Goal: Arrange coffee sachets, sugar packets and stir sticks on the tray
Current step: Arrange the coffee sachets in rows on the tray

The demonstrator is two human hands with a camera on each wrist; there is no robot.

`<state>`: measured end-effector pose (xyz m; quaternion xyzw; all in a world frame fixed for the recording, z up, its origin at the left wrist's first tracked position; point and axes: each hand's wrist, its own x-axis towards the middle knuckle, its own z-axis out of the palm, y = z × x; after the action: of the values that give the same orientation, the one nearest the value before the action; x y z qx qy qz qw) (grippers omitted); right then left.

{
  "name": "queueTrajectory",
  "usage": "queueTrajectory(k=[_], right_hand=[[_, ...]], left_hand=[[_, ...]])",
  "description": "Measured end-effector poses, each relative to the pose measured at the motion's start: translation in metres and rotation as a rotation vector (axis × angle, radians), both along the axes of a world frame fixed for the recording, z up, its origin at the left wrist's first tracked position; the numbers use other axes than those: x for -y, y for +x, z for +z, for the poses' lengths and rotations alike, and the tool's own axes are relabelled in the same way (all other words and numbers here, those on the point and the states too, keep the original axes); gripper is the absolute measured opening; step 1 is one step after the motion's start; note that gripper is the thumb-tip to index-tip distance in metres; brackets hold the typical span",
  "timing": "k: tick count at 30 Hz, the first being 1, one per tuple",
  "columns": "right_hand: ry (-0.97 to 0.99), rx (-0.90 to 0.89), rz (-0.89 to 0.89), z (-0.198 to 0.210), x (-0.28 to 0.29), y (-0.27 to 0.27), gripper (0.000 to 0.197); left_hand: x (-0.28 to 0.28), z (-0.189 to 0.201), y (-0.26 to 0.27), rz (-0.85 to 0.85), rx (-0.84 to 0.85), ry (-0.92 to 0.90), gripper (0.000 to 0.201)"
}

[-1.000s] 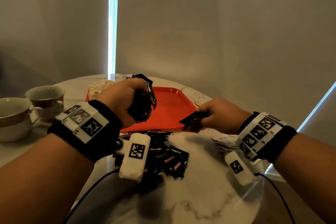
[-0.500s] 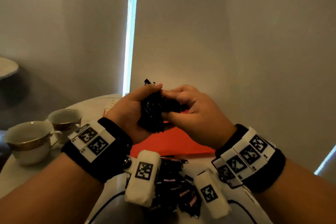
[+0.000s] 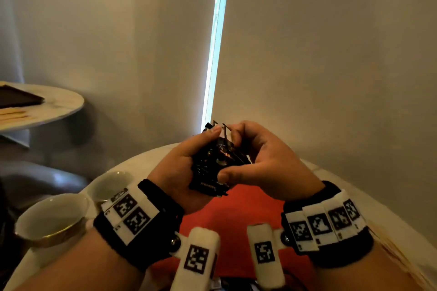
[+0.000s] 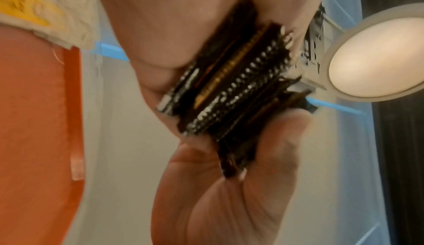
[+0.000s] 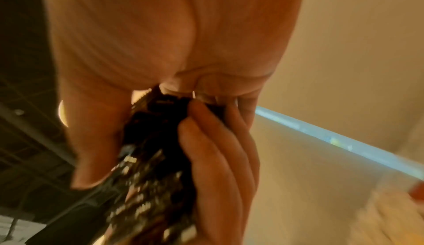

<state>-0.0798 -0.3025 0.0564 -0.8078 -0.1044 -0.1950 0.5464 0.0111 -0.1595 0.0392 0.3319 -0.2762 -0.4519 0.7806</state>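
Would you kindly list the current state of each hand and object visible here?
Left hand: grips the sachet stack.
Right hand: pinches the same stack from the other side.
Stack of black coffee sachets: bunched on edge, held in the air above the tray by both hands.
Red tray: flat on the table, its visible part bare.
Two cups: upright on the table, left of the tray.
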Motion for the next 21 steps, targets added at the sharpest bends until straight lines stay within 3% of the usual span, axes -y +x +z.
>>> queueTrajectory(k=[3, 8, 11, 21], right_hand=[[0.038, -0.037, 0.019, -0.01, 0.001, 0.009, 0.055], [-0.035, -0.083, 0.067, -0.014, -0.004, 0.008, 0.052], [-0.174, -0.053, 0.048, -0.018, -0.007, 0.006, 0.057], [-0.259, 0.042, -0.003, -0.029, -0.004, 0.006, 0.051]], left_hand=[[-0.001, -0.011, 0.012, -0.013, -0.047, -0.003, 0.045], [0.005, -0.026, 0.013, -0.071, 0.03, -0.039, 0.037], [0.005, -0.028, 0.01, -0.075, 0.039, -0.035, 0.034], [0.0, -0.029, 0.012, -0.076, 0.141, 0.07, 0.04]])
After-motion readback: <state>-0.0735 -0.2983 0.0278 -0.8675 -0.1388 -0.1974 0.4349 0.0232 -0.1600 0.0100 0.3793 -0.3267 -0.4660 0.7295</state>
